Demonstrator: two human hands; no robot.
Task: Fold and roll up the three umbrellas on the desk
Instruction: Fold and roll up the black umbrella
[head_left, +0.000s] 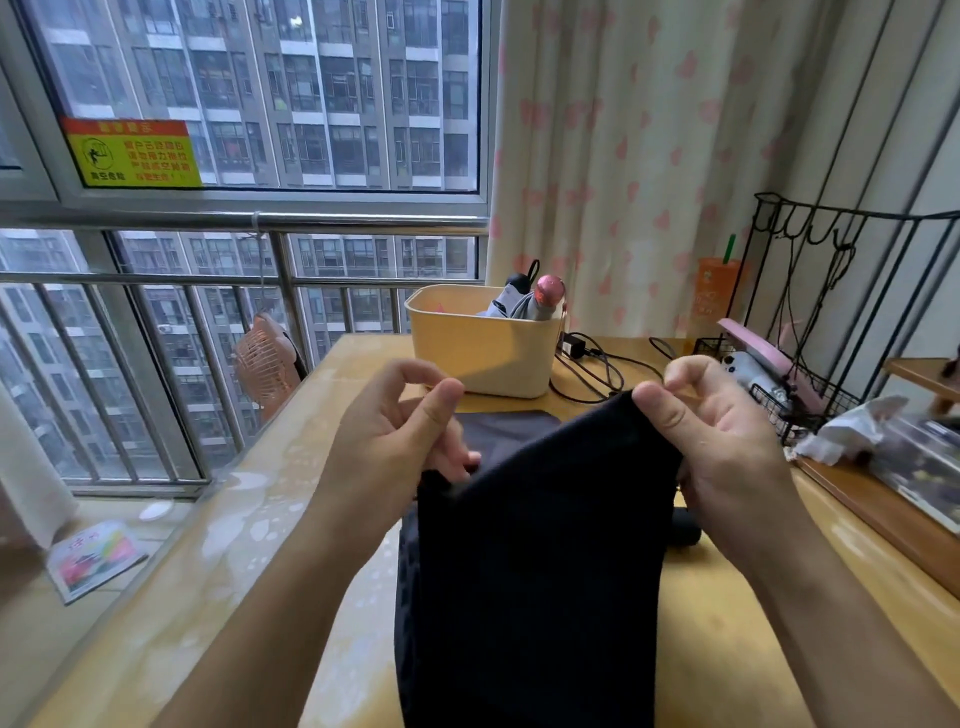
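While the person looks down over a pale wooden desk (727, 623), both bare hands are raised in front of the camera, held apart at about the same height, with a dark navy fabric umbrella (535, 571) stretched between them. The left hand (400, 436) has its fingers curled, and its lower fingertips touch and seem to pinch the cloth's upper left corner. Its thumb and forefinger meet above that, though whether they hold any cloth there cannot be told. The right hand (727, 441) pinches the cloth's higher right corner between thumb and curled forefinger. From these two corners the dark cloth hangs slanting, higher on the right, and falls between the forearms out of the bottom of the view, lying over the desk's near middle. A dark rounded part shows just below the right hand, beside the cloth. Beyond the hands, at the far edge of the desk, stands a pale yellow plastic basket (478, 353) holding a rolled grey umbrella with a pink handle (548, 299) and a rolled grey and white umbrella with a black handle (506, 304). Black cables (597, 364) lie just to the basket's right.
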